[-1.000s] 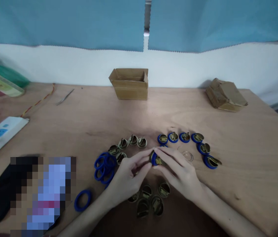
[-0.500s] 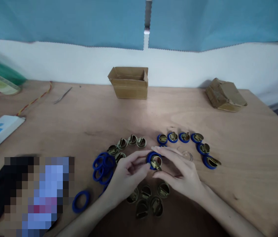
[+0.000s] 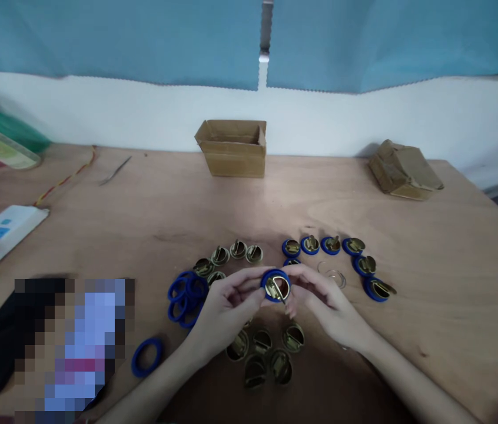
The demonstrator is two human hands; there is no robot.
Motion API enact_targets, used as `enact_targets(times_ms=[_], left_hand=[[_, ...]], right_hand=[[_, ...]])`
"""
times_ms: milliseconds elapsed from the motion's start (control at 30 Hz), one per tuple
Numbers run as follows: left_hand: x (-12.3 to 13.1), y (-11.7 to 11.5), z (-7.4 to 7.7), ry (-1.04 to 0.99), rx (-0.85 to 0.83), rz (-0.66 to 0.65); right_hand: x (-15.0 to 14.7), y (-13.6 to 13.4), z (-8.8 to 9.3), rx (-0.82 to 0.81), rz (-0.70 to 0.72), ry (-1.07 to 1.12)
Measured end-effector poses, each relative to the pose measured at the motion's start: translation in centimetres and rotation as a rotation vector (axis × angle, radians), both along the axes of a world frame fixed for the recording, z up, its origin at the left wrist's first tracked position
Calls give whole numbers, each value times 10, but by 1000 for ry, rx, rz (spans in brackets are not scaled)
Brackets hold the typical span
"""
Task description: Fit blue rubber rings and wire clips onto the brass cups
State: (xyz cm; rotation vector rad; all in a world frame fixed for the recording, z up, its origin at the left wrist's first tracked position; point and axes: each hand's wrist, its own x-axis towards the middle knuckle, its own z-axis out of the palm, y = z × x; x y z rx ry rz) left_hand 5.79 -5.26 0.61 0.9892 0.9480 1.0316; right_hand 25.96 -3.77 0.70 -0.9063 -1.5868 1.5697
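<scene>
Between my hands, above the table, is a round brass-coloured metal clip (image 3: pixel 279 285) with a blue ring around its edge. My left hand (image 3: pixel 226 309) pinches it from the left, thumb in front and fingers behind. My right hand (image 3: pixel 326 300) is closed on its right side, with the fingertips at the rim and by the clip's lever. Several bare brass clips (image 3: pixel 281 366) lie below my hands, and more bare clips (image 3: pixel 220 255) are beyond my left hand. A pile of loose blue rings (image 3: pixel 182 294) is left of that hand, with a single blue ring (image 3: pixel 146 357) nearer me.
Several clips with blue rings (image 3: pixel 331 244) form an arc at the right, near thin wire loops (image 3: pixel 336 277). An open cardboard box (image 3: pixel 235 159) and a crumpled box (image 3: pixel 405 171) stand at the back. Left are tweezers (image 3: pixel 115 171), a power strip (image 3: pixel 15 227) and a pixelated area.
My right hand has come in from being spread beside the clip and now closes on its right side. The clip has turned to face me more.
</scene>
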Motion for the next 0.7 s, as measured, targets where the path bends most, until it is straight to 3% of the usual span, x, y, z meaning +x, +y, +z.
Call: enact_targets(times_ms=[467, 700], left_hand=[[-2, 5, 0, -105, -159, -16], [-1, 2, -4, 64, -42, -17]], right_hand=[[-9, -7, -9, -84, -107, 29], [-10, -10, -10, 107, -201, -14]])
